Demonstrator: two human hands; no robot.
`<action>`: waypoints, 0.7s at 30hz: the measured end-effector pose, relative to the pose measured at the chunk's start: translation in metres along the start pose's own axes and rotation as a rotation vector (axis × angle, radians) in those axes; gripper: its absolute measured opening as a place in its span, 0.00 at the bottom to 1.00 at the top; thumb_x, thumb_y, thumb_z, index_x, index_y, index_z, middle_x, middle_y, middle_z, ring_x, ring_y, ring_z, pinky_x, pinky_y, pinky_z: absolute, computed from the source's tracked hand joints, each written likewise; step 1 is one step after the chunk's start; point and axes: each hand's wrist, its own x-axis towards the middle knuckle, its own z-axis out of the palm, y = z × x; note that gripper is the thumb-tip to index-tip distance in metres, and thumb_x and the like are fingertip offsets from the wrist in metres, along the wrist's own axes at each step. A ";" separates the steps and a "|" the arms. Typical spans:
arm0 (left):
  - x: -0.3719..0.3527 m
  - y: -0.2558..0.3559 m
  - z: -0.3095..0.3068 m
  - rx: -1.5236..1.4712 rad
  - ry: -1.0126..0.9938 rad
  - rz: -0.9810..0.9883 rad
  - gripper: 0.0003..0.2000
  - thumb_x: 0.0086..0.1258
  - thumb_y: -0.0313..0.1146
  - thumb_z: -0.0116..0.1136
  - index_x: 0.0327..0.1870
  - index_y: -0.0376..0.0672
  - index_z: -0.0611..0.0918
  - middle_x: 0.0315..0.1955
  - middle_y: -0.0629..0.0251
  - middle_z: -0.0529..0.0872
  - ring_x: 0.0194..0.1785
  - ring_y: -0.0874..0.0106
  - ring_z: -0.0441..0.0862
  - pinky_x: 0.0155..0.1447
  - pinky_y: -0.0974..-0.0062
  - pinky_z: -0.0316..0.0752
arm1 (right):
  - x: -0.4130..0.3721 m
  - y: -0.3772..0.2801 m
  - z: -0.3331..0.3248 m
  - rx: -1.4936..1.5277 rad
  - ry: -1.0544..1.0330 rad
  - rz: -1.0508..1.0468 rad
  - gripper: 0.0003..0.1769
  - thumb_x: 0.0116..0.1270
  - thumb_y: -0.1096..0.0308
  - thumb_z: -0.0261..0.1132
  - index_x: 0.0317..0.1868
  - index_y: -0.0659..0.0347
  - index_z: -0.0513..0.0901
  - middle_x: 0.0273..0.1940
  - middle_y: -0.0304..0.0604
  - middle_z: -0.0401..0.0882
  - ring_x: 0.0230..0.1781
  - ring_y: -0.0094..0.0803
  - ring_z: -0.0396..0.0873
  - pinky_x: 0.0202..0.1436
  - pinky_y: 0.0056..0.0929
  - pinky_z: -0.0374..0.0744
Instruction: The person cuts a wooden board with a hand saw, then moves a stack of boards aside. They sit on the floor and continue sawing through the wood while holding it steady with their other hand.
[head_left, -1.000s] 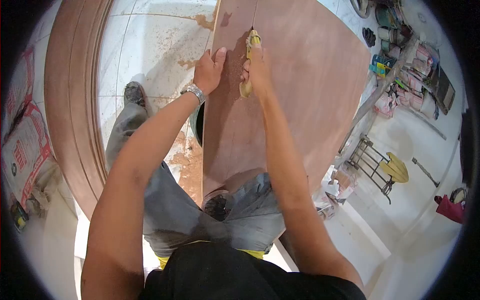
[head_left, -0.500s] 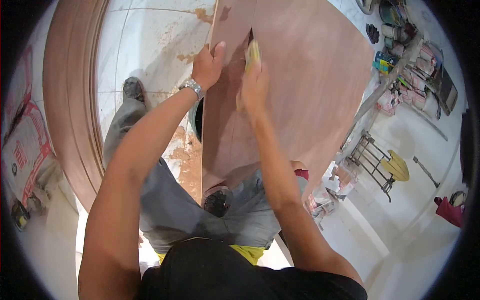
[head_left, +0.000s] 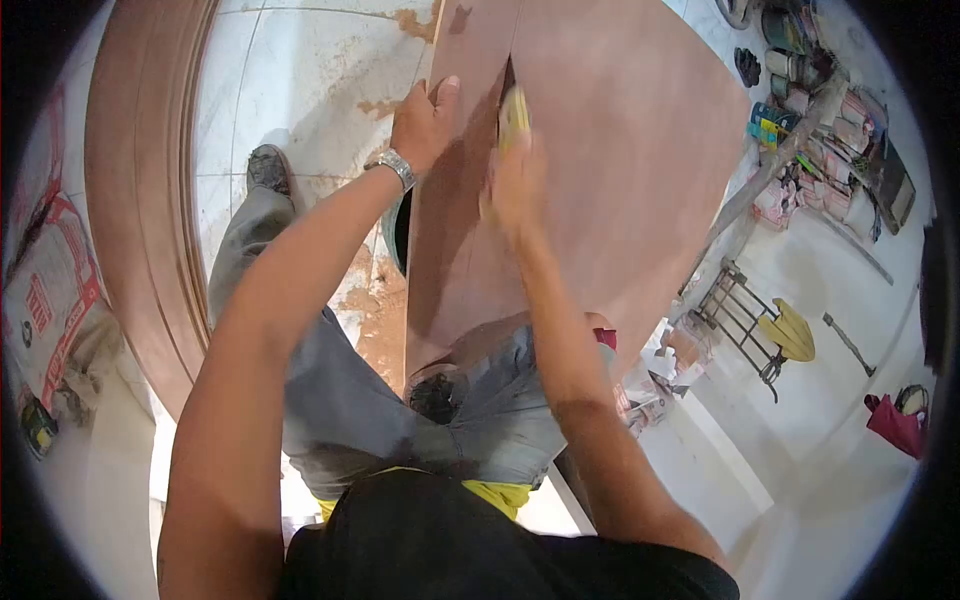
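A large reddish-brown wooden panel [head_left: 630,150] stretches away in front of me, a thin line running along its length. My left hand [head_left: 424,130] grips its left edge, thumb lying on top and the other fingers partly hidden. My right hand [head_left: 518,185] is closed around a narrow yellow tool [head_left: 514,118] on the panel surface. A dark pointed shape [head_left: 508,72] shows just past the tool's far end. Motion blurs the right hand, so the exact kind of tool cannot be made out.
A curved-looking brown wooden piece [head_left: 145,180] stands at the left. White tiles [head_left: 310,80] carry brown smears. My shoe [head_left: 268,170] is beside the panel. Cans, bags and tools [head_left: 800,130] crowd the right, near a yellow trowel-like blade [head_left: 790,330] and a metal rack [head_left: 735,315].
My right hand and the yellow tool have shifted slightly toward me along the panel. My left hand keeps its place on the edge. The whole view has moved a little.
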 end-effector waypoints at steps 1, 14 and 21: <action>0.012 -0.002 -0.001 0.002 0.022 0.030 0.34 0.75 0.59 0.50 0.53 0.25 0.78 0.46 0.30 0.84 0.53 0.38 0.81 0.60 0.53 0.75 | 0.030 -0.008 0.009 0.050 0.000 -0.072 0.24 0.82 0.54 0.44 0.50 0.70 0.73 0.38 0.56 0.78 0.39 0.47 0.77 0.47 0.43 0.75; 0.007 0.024 -0.012 -0.016 -0.004 0.032 0.33 0.75 0.60 0.52 0.56 0.29 0.76 0.48 0.38 0.86 0.54 0.44 0.84 0.60 0.55 0.76 | -0.129 0.003 -0.083 -0.178 -0.079 -0.099 0.19 0.82 0.58 0.48 0.57 0.66 0.72 0.35 0.49 0.76 0.30 0.39 0.77 0.34 0.38 0.77; 0.009 0.017 -0.012 0.011 -0.030 0.042 0.32 0.75 0.57 0.54 0.55 0.28 0.76 0.46 0.36 0.86 0.53 0.41 0.84 0.58 0.53 0.77 | -0.029 -0.005 -0.026 -0.292 0.024 -0.198 0.23 0.82 0.57 0.46 0.52 0.70 0.77 0.44 0.64 0.81 0.46 0.56 0.80 0.51 0.47 0.75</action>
